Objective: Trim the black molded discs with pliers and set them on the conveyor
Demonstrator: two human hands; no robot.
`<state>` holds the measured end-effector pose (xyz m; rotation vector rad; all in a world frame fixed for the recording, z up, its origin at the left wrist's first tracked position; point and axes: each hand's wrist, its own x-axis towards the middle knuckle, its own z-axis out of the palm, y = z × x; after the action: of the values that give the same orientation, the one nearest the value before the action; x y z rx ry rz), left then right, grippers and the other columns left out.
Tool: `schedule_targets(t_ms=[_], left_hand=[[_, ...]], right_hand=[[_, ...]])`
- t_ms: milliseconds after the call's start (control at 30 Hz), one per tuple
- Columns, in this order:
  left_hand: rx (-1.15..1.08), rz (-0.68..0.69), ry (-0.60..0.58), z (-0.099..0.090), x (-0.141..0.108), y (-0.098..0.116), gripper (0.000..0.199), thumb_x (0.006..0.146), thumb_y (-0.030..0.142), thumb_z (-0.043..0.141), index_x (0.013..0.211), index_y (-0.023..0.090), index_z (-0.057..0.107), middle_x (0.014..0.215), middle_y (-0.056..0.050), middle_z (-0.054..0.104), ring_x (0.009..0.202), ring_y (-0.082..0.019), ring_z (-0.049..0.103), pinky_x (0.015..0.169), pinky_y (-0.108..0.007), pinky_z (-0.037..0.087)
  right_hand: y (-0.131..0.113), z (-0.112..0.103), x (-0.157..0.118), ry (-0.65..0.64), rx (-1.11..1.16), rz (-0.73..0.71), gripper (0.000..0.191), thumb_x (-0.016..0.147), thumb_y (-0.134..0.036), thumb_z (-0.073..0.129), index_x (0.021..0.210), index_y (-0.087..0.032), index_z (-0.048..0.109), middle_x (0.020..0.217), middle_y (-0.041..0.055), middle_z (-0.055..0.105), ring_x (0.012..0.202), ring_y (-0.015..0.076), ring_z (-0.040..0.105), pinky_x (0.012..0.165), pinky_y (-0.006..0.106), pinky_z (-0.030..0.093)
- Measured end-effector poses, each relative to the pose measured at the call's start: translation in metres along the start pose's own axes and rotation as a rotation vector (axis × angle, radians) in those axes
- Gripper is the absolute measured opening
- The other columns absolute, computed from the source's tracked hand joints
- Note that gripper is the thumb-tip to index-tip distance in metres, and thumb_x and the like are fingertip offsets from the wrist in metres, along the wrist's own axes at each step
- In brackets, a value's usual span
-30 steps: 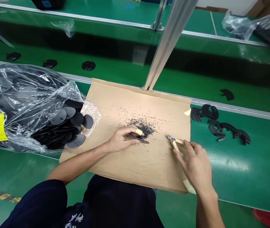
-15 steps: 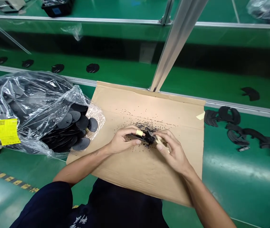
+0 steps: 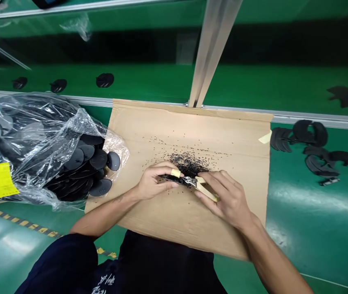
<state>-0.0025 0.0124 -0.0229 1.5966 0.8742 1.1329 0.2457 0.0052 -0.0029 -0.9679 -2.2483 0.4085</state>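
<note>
My left hand (image 3: 157,179) pinches a flat black plastic part (image 3: 171,178) by its edge; yellow tape wraps one finger. In my right hand (image 3: 226,194) is a pair of nippers (image 3: 206,191) with pale yellow handles. Their metal jaws touch or nearly touch the right end of the black part; exactly where is too small to tell. Beneath and behind both hands, a heap of tiny black scraps (image 3: 189,161) lies on a cardboard sheet (image 3: 161,218).
To the left, a clear plastic bag (image 3: 39,122) spills black discs (image 3: 99,159). Several curved black parts (image 3: 310,132) lie on the green table at right, near a small metal object (image 3: 329,181). A metal post (image 3: 212,53) rises behind the cardboard. More black parts (image 3: 104,80) rest beyond the rail.
The view has shifted, so the background sits higher and the right-hand parts farther right. The nippers' metal jaws and handles now show more plainly beside the black part, which both hands keep near.
</note>
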Motion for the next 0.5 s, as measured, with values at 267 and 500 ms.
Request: schedule_targets(t_ms=[267,500], left_hand=[[0.013,0.04,0.002,0.0009,-0.0005,-0.0004,0.025,0.083,0.033,0.081,0.102,0.017,0.081,0.09,-0.01,0.075,0.08,-0.016,0.07,0.072,-0.027,0.058],[0.025,0.045,0.014,0.0027,-0.0026,-0.0009,0.026,0.083,0.036,0.082,0.101,0.017,0.081,0.089,-0.01,0.076,0.08,-0.017,0.07,0.071,-0.028,0.058]], right_hand=[[-0.0006,-0.0036,-0.0017,0.006,-0.002,-0.025,0.046,0.092,-0.031,0.07,0.134,-0.018,0.057,0.099,0.0107,0.072,0.08,0.0213,0.065,0.07,0.035,0.058],[-0.0007,-0.0028,-0.0025,0.003,0.023,0.006,0.042,0.091,-0.031,0.071,0.131,-0.02,0.062,0.096,0.0083,0.073,0.078,0.0201,0.064,0.069,0.033,0.056]])
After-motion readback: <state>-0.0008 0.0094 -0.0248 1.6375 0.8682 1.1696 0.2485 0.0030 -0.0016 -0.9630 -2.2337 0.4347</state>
